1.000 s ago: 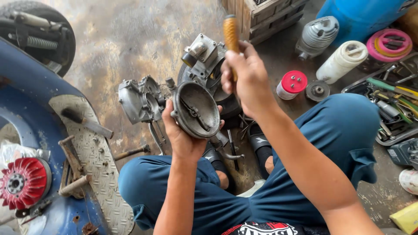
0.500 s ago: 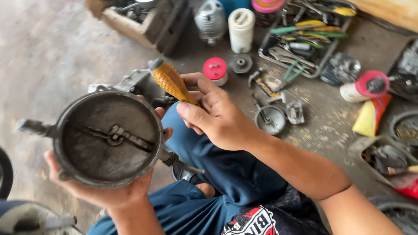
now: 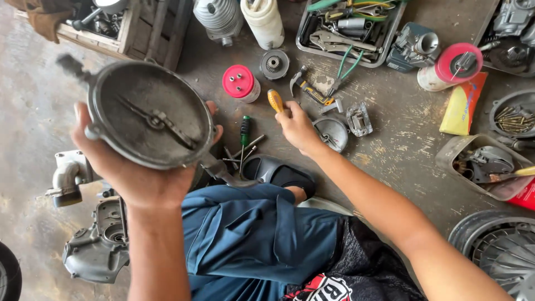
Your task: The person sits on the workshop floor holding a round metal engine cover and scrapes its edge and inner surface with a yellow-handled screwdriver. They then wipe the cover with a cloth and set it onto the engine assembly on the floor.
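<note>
My left hand (image 3: 131,173) grips a round grey metal engine cover (image 3: 147,114) from underneath and holds it up at the left, its inner face with a small bracket turned toward me. My right hand (image 3: 298,129) reaches out to the floor in the middle and is closed around a tool with a yellow-orange handle (image 3: 275,101); the tool's tip is hidden under the hand. A green-handled screwdriver (image 3: 244,130) and some loose bolts lie just left of that hand. A small round metal cover (image 3: 332,132) lies right beside it.
A red-capped jar (image 3: 240,83), a gear (image 3: 275,63), a hammer (image 3: 306,86), a grey tool tray (image 3: 348,30), a wooden crate (image 3: 111,28) and a finned cylinder (image 3: 218,17) lie ahead. Engine casing parts (image 3: 97,245) sit at lower left. Trays of parts (image 3: 482,164) lie right.
My right hand has moved away from the cover and down to the floor with the yellow-handled tool. My left hand has lifted the cover up and to the left.
</note>
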